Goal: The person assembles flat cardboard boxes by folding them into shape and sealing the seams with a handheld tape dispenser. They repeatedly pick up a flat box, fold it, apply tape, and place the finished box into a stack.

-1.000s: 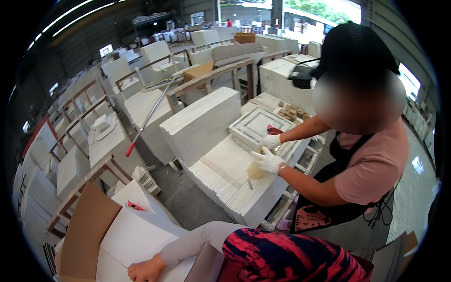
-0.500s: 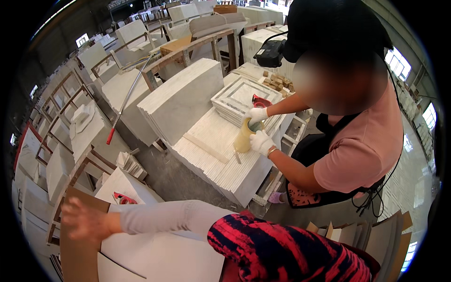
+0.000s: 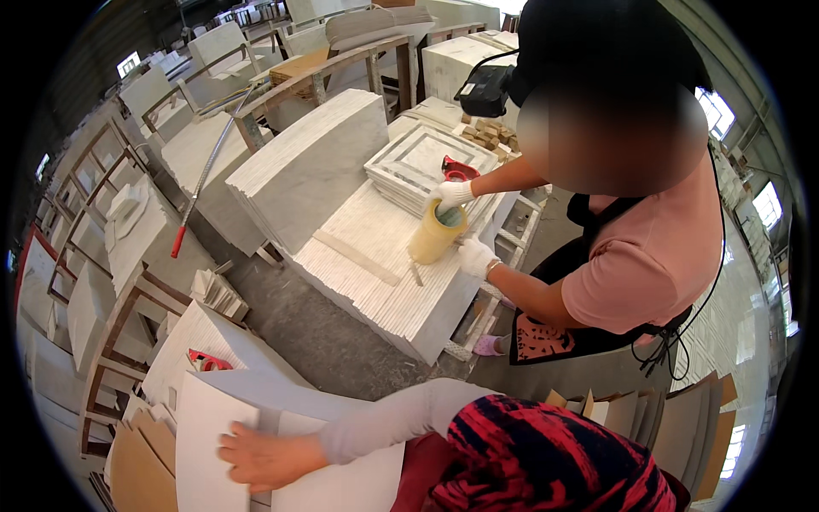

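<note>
A stone workshop: white marble slabs (image 3: 311, 166) lean on wooden racks (image 3: 128, 316) across a concrete floor (image 3: 328, 328) in a big shed

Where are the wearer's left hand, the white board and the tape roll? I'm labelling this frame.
left hand (image 3: 260, 459), head view, back of the hand.
white board (image 3: 213, 418), head view, bare face beside the hand.
tape roll (image 3: 433, 235), head view, its yellowish side.

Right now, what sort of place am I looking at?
Most likely a stone or marble workshop. White cut slabs stand in wooden racks all around, a co-worker in white gloves holds a roll of tape on a ribbed stone panel, and your left hand rests on a white sheet.
</note>
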`<state>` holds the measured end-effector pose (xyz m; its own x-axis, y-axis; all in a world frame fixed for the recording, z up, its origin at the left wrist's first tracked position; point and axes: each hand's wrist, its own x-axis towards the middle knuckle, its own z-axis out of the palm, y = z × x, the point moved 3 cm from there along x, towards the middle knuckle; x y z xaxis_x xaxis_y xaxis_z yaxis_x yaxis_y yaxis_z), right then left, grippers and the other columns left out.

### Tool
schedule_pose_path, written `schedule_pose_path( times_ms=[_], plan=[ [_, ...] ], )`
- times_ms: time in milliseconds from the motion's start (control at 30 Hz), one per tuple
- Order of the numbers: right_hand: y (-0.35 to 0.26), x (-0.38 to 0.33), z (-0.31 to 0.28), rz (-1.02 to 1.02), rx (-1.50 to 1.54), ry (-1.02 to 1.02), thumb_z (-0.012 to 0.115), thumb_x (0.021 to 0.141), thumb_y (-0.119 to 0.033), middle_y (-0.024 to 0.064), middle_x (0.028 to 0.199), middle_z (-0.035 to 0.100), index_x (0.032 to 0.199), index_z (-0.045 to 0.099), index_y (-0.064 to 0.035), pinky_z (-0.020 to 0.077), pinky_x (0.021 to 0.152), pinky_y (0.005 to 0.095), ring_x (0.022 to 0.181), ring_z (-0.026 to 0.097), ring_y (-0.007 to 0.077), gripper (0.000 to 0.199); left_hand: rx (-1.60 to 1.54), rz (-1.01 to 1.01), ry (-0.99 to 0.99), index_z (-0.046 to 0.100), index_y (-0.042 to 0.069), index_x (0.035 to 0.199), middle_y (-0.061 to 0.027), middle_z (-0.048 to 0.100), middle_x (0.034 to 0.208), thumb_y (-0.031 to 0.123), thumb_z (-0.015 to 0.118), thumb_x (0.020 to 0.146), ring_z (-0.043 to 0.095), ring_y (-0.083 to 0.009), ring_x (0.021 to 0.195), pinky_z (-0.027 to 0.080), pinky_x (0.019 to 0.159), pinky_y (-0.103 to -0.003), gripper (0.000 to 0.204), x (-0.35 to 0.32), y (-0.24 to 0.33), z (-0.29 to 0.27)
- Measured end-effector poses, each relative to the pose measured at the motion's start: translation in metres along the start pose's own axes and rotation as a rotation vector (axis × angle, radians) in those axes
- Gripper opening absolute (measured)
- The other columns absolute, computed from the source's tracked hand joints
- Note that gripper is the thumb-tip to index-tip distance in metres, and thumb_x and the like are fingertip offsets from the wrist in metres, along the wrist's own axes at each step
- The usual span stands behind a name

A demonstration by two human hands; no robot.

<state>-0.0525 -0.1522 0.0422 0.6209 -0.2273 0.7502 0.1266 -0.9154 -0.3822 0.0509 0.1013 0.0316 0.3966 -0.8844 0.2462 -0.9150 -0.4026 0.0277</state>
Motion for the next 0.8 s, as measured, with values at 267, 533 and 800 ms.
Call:
schedule_pose_path(
  times_ms=[267,533,800],
  plan=[
    [0.01,-0.052,0.031,0.067,-0.166,-0.156,0.06,0.075,-0.024,0.0115,0.085,0.05,0.06,0.055,-0.0107,0.0333,0.081,0.0435,0.09,0.045,0.0266,0.02,0.101,0.173,0.107,0.049,0.007,0.129,-0.0271,0.037,0.137,0.028,0.052,0.093,0.036,-0.0457,0.125,0.029,0.102,-0.06,0.041,0.056,0.045,-0.017],
    [0.077,-0.086,-0.014,0.968,0.115,0.057,0.059,0.084,-0.043,0.0211,0.13,0.047,0.135,0.044,-0.0091,0.0339,0.099,0.0488,0.123,0.042,0.0345,0.063,-0.15,-0.061,0.03,0.054,-0.001,0.125,-0.023,0.037,0.138,0.002,0.048,0.089,0.03,-0.0387,0.131,0.023,0.108,-0.043,0.038,0.055,0.024,0.047],
    [0.078,-0.086,0.003,0.939,0.331,-0.275,0.044,0.095,-0.036,0.0253,0.132,0.042,0.142,0.029,-0.0079,0.0368,0.099,0.044,0.117,0.045,0.0418,0.057,-0.126,-0.082,0.231,0.06,0.001,0.105,-0.0277,0.047,0.122,0.014,0.062,0.084,0.042,-0.044,0.116,0.032,0.099,-0.052,0.025,0.133,-0.002,0.028]
  ],
)
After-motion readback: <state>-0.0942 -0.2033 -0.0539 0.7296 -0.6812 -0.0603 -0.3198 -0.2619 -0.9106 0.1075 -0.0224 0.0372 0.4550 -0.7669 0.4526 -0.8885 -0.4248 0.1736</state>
